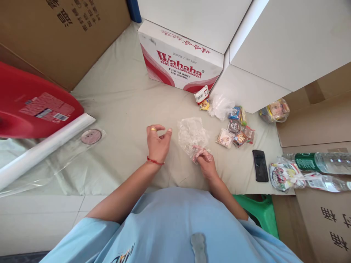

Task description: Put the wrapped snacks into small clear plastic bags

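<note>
My left hand (159, 143) is raised over the cloth-covered table (123, 109), fingers curled loosely, with a gap between thumb and forefinger and nothing in it. It wears a ring and a red string bracelet. To its right, my right hand (206, 164) grips the lower edge of a thin, crumpled clear plastic bag (193, 135). Clear film covers the fingertips, so I cannot tell whether they are inside the bag or behind it. The bag's wide part spreads away from me toward the left hand, which is apart from it.
Small wrapped snacks (234, 128) and a white plastic bag (221, 106) lie to the right, near a black phone (260, 166). Water bottles (326, 162) are at the right edge. A Wahaha carton (181, 58) stands behind. A red container (35, 102) and film roll (46, 149) sit left.
</note>
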A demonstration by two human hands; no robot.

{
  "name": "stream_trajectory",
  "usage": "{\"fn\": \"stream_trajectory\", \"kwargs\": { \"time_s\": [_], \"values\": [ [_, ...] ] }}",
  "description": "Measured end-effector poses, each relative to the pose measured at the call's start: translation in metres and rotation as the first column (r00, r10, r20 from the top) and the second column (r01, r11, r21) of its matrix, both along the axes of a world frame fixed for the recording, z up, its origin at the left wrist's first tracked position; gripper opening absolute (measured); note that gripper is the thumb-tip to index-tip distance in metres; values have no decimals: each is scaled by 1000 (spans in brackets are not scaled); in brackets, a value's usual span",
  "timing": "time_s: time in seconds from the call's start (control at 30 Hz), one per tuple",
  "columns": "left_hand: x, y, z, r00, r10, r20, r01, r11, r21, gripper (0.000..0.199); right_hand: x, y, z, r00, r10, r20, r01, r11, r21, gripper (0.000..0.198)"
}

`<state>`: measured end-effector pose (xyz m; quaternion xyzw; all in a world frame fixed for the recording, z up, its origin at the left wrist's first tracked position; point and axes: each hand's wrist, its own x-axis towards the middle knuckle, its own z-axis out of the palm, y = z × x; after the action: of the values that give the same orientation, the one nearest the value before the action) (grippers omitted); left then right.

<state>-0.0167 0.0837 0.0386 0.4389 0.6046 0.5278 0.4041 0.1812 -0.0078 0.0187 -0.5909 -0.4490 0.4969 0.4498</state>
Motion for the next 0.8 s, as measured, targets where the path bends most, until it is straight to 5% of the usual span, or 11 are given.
{"fn": "stream_trajectory", "kwargs": {
  "time_s": [0.17,0.27,0.37,0.47,0.53,0.63,0.8],
  "values": [
    [32,-29,20,873,-416,-255,440,897,42,52,-7,-2,-3,961,39,272,-87,982,165,25],
    [47,-28,22,841,-405,-358,437,900,9,60,-11,-2,-6,927,60,371,-160,956,245,38],
    [55,-18,19,853,-366,-372,410,911,43,39,-12,-3,-8,902,49,428,-194,933,303,31],
    [54,-6,10,925,-332,-183,345,938,41,7,-11,-7,-8,913,25,407,-149,950,275,17],
    [45,0,4,974,-211,77,214,976,-29,9,-9,-11,-7,944,9,331,-79,977,199,14],
    [17,-2,-4,911,20,411,42,989,-142,25,4,-19,-2,989,22,146,-24,1000,13,16],
    [-41,-38,-9,891,78,448,15,980,-200,32,62,-26,22,933,359,3,-352,915,-197,40]
  ]
}}
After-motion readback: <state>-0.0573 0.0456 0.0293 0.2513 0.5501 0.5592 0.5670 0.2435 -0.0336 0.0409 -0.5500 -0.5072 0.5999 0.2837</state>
